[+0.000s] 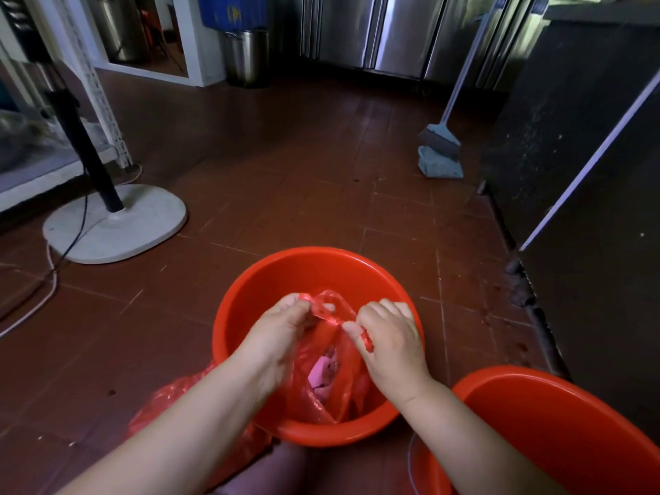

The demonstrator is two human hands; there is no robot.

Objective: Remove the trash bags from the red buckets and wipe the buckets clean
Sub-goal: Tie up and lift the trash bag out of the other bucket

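Observation:
A red bucket (314, 269) stands on the tiled floor in front of me. Inside it sits a red trash bag (321, 384) with pink scraps showing through its mouth. My left hand (278, 334) pinches one twisted handle of the bag, and my right hand (389, 337) grips the other handle, both above the bucket's middle. A second red bucket (557, 423) is at the lower right, partly cut off by the frame. Another crumpled red bag (171, 398) lies on the floor under my left forearm.
A white fan base (118, 223) with a black pole and cables stands to the left. A blue mop (441, 151) leans at the right against a dark counter (589, 173). A steel pot (246, 55) and steel cabinets line the back.

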